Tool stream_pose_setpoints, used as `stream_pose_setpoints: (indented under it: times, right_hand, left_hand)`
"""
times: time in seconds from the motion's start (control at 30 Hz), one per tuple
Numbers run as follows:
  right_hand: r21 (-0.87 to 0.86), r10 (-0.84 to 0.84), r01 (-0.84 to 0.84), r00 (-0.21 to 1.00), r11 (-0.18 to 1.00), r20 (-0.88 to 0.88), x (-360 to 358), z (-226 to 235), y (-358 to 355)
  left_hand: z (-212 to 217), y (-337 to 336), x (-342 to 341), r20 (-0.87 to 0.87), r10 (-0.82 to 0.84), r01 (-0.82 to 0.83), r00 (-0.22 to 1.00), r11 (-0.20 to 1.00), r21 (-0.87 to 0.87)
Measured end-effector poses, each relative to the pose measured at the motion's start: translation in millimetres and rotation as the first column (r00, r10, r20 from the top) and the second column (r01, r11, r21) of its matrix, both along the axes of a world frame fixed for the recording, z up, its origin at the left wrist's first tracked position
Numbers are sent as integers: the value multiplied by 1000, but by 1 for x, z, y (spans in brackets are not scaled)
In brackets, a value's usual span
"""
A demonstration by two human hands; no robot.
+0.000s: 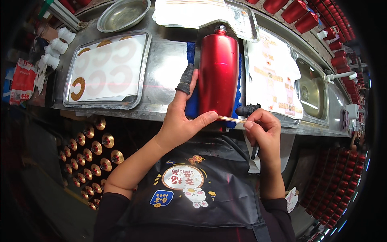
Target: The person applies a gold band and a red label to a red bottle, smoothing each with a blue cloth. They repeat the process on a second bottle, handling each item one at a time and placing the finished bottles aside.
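Note:
A glossy red bottle (218, 74) with a bare neck lies on a blue-padded rest (193, 105), its base toward me. Along its left side run the fingers of my left hand (179, 115), one wearing a dark finger cot, while the thumb presses at the base. A thin gold strip (233, 119) stretches from that thumb to my right hand (264, 129), which pinches its end between thumb and finger. A dark cot also covers a finger of this hand. Something slim and dark (254, 152) shows below the right palm; its kind is unclear.
To the left, a metal tray (147, 60) bears a white sheet with gold C-shaped stickers. Sticker sheets (270, 76) lie right of the bottle, before a sink (312, 90). A metal bowl (123, 16) stands at the back. Gold-based pieces (94, 147) hang below the bench.

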State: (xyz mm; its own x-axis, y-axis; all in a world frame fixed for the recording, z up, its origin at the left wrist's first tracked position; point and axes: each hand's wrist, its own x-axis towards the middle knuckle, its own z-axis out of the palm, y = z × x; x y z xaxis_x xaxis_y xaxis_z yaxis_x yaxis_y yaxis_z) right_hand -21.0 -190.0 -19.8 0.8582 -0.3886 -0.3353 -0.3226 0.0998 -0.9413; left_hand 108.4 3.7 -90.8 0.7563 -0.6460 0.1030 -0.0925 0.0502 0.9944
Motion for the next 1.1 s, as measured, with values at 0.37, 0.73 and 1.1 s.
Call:
stream_pose_setpoints:
  times: [0.37, 0.73, 1.1]
  right_hand:
    - [5, -4, 4, 999, 1000, 49, -2, -15, -4]
    - [69, -18, 15, 998, 998, 52, -2, -16, -2]
    - [48, -40, 38, 998, 998, 45, -4, -15, -2]
  left_hand:
    - [1, -2, 2, -115, -57, 52, 992, 998, -47]
    - [-1, 4, 2, -287, -95, 40, 953, 981, -192]
    - [4, -4, -2, -142, -18, 13, 990, 999, -35]
